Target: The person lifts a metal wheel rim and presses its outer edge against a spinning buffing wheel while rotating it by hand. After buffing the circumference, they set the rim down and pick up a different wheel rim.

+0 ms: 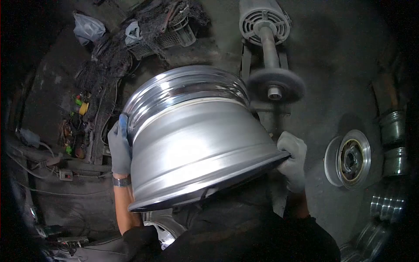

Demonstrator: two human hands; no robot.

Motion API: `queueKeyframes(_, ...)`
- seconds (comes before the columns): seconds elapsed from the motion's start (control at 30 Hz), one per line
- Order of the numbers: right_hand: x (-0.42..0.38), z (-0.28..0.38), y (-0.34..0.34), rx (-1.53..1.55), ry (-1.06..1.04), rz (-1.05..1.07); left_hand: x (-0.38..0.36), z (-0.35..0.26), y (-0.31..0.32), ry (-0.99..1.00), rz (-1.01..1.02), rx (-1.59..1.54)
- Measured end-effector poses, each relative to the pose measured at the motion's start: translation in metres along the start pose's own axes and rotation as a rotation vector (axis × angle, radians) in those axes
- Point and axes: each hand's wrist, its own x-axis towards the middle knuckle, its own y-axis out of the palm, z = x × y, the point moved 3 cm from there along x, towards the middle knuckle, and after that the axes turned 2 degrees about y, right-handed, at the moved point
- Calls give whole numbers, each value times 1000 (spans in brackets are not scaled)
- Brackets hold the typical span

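A large silver wheel rim [196, 135] is held up in front of my body, tilted. Its far band is mirror-bright, while the nearer barrel has a duller, brushed look. My left hand [119, 148], in a grey glove with a watch at the wrist, presses against the rim's left side. On the right, my gloved right hand [292, 153] is closed around the rim's near lip. Just beyond the rim's upper right stands a round buffing wheel [288, 83] on a motor shaft; its edge looks blurred. Whether the rim touches it is hidden.
The buffing wheel's motor [265, 22] stands at the top. Another wheel rim [355, 158] lies on the floor at right, with several more stacked by the right edge. A plastic crate [174, 39], tangled debris and cables [65, 192] fill the left side. Part of another wheel [166, 233] shows below.
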Motion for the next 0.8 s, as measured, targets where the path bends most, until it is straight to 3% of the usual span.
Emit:
queueKeyframes(0.07, -8, -7, 1, 53, 61, -64, 5, -19, 5, 16, -1, -52)
queueKeyframes(0.13, -20, -15, 6, 69, 118, -97, 9, -34, 9, -136, 31, -83)
queueKeyframes(0.2, -19, -17, 5, 85, 167, -128, 14, -26, 8, -144, 33, -66)
queueKeyframes(0.27, 7, 6, -5, -97, 107, 42, 13, -23, 8, -150, 37, -46)
queueKeyframes(0.4, 87, 97, 4, -167, -315, 163, 4, -20, 10, -120, -14, -55)
queueKeyframes(0.47, 95, 109, 10, -224, -333, 242, 1, -11, 7, -111, -35, -15)
queueKeyframes(0.53, 100, 115, 14, -274, -353, 325, -10, 4, 5, 218, -120, -8)
queueKeyframes(0.57, 101, 116, 13, -290, -343, 347, -14, 16, 4, 30, -139, -126)
queueKeyframes(0.6, 99, 115, 12, -305, -327, 372, -25, 40, 9, 19, -133, -122)
queueKeyframes(0.67, 97, 111, 10, -293, -317, 355, -44, 107, 26, -406, -258, -983)
queueKeyframes(0.8, 95, 107, 10, -260, -323, 318, -52, 120, 24, -507, -170, -1049)
